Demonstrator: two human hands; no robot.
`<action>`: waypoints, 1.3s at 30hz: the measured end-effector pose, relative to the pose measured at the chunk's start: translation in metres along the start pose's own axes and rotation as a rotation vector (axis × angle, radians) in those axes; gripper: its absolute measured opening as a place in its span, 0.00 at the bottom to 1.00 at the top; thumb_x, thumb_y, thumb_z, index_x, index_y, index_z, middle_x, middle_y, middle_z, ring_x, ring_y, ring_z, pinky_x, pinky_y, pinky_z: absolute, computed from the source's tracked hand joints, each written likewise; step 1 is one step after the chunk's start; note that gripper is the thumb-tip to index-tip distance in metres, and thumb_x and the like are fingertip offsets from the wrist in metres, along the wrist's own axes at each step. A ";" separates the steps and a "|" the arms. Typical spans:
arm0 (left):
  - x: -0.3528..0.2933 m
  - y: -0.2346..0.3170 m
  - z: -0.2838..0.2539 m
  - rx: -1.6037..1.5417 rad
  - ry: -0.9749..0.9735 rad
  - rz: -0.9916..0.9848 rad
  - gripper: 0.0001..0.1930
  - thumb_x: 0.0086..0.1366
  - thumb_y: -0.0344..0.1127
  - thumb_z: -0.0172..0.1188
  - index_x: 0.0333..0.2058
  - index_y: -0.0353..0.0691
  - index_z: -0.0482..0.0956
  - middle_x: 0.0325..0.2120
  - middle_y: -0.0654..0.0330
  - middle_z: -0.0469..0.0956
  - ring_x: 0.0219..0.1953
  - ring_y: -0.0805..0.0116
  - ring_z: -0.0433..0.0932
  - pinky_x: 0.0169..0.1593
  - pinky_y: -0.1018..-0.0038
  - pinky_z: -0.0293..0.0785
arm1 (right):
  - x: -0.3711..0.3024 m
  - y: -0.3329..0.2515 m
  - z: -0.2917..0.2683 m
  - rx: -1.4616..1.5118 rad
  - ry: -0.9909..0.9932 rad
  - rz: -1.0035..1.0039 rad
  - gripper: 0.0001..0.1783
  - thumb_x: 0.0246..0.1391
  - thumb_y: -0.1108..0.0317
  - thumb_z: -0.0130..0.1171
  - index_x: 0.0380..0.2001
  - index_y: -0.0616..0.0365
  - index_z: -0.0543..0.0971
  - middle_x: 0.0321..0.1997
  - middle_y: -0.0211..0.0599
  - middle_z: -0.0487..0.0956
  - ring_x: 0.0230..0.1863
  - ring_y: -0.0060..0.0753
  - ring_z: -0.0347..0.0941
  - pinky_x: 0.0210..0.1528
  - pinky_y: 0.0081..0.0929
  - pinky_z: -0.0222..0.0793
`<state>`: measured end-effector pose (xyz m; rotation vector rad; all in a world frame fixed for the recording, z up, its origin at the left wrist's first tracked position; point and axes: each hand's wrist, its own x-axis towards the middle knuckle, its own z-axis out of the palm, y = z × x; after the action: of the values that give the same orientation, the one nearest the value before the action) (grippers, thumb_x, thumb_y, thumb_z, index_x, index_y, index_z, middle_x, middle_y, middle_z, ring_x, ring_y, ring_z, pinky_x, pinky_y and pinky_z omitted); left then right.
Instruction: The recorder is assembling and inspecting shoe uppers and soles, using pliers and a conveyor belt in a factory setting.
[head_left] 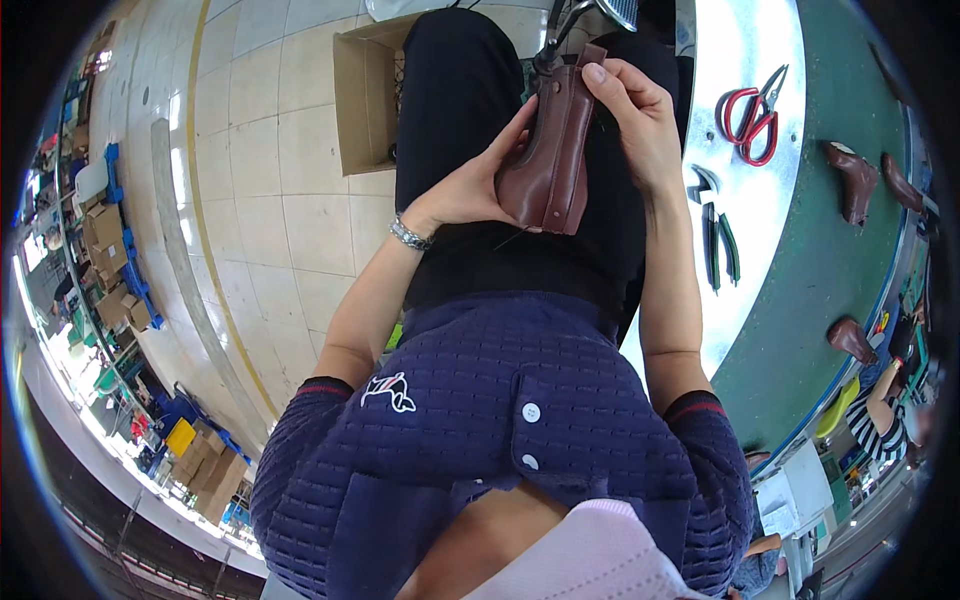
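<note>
A brown leather boot upper (545, 180) is held upright above my lap, with a strip and small rivets running down its side. My left hand (470, 192) wraps its rounded lower part from the left, thumb near the bottom edge and fingers partly hidden behind the leather. At the top end, my right hand (640, 115) pinches a narrow leather tab (592, 56) between thumb and fingers. Just beyond the upper is a dark metal machine part (552, 45), partly covered by the leather; I cannot tell whether they touch.
To my right, a shiny metal worktop (745, 40) bears red-handled scissors (752, 125) and green-handled pliers (715, 235). Further right, several brown uppers (853, 182) lie on a green surface (800, 270). An open cardboard box (362, 105) stands left of my knees. Another person (880, 415) is at the far right.
</note>
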<state>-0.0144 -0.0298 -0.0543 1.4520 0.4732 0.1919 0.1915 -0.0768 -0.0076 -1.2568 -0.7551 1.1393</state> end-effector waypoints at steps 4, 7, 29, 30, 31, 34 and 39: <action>-0.001 0.021 -0.015 -0.125 -0.162 -0.009 0.69 0.35 0.39 0.78 0.66 0.48 0.30 0.65 0.50 0.47 0.66 0.62 0.47 0.67 0.69 0.43 | -0.006 -0.004 -0.001 -0.017 -0.031 -0.063 0.10 0.57 0.62 0.58 0.33 0.58 0.80 0.28 0.20 0.75 0.32 0.10 0.67 0.39 0.11 0.61; 0.004 0.032 -0.017 -0.289 -0.217 -0.016 0.72 0.32 0.43 0.79 0.66 0.44 0.29 0.65 0.47 0.43 0.67 0.61 0.45 0.67 0.69 0.42 | -0.009 -0.005 0.000 0.020 0.003 -0.092 0.10 0.56 0.62 0.58 0.31 0.59 0.80 0.26 0.20 0.75 0.29 0.09 0.68 0.34 0.10 0.61; -0.032 0.076 -0.039 -0.646 0.501 -0.319 0.25 0.68 0.39 0.47 0.60 0.37 0.58 0.54 0.61 0.66 0.56 0.74 0.65 0.59 0.72 0.62 | -0.158 0.015 -0.113 -1.460 0.434 0.252 0.30 0.51 0.54 0.61 0.56 0.52 0.70 0.52 0.50 0.68 0.55 0.48 0.64 0.54 0.40 0.63; -0.028 0.083 -0.036 -0.649 0.524 -0.339 0.25 0.69 0.39 0.45 0.61 0.34 0.57 0.55 0.61 0.65 0.56 0.75 0.65 0.58 0.74 0.62 | -0.165 0.019 -0.112 -1.432 0.449 0.280 0.28 0.52 0.58 0.61 0.56 0.51 0.70 0.46 0.47 0.70 0.49 0.45 0.66 0.50 0.39 0.64; -0.026 0.083 -0.038 -0.649 0.519 -0.341 0.25 0.69 0.39 0.45 0.61 0.34 0.57 0.55 0.61 0.65 0.56 0.75 0.65 0.58 0.74 0.62 | -0.167 0.019 -0.110 -1.439 0.455 0.255 0.26 0.54 0.59 0.59 0.56 0.53 0.70 0.43 0.45 0.70 0.44 0.42 0.67 0.47 0.37 0.65; -0.018 0.083 -0.035 -0.582 0.327 -0.430 0.27 0.67 0.40 0.49 0.60 0.32 0.59 0.55 0.60 0.66 0.54 0.76 0.66 0.57 0.78 0.62 | -0.167 0.009 -0.101 -1.076 0.481 0.444 0.25 0.55 0.59 0.57 0.55 0.58 0.71 0.38 0.39 0.71 0.35 0.31 0.65 0.38 0.27 0.63; 0.022 0.094 -0.011 -0.418 0.239 -0.395 0.29 0.65 0.44 0.51 0.59 0.33 0.59 0.53 0.55 0.67 0.55 0.70 0.65 0.58 0.76 0.60 | -0.150 -0.032 -0.070 0.076 0.566 0.581 0.24 0.56 0.61 0.54 0.53 0.61 0.68 0.34 0.34 0.73 0.31 0.18 0.68 0.24 0.10 0.62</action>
<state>0.0155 0.0003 0.0329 0.9088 0.8497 0.1369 0.2180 -0.2392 0.0306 -1.6839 0.0901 1.1582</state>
